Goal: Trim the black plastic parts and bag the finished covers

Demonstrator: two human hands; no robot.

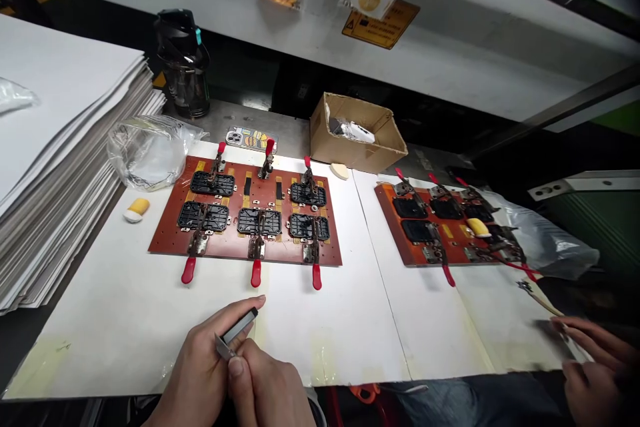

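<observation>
Close to the table's front edge, my left hand point(194, 361) is closed around a small grey rectangular piece point(239, 327) with a dark end. My right hand point(273, 380) grips a small metal blade point(223, 348), its thumb pressed near the blade and its tip beside the grey piece. Whether the blade touches the piece I cannot tell; its handle is hidden in the fingers. Beyond my hands lies a red-brown fixture board point(227, 252) with several red-handled toggle clamps point(256, 273). Black ribbed plastic parts point(260, 221) sit under most of the clamps.
A second fixture board point(395, 240) stands to the right, near another person's hands point(595, 353). Behind are a cardboard box point(360, 150), a phone point(253, 139) and a dark bottle point(185, 67). Stacked sheets point(95, 147), a plastic bag point(150, 150) and a yellow-white sponge point(136, 209) lie left.
</observation>
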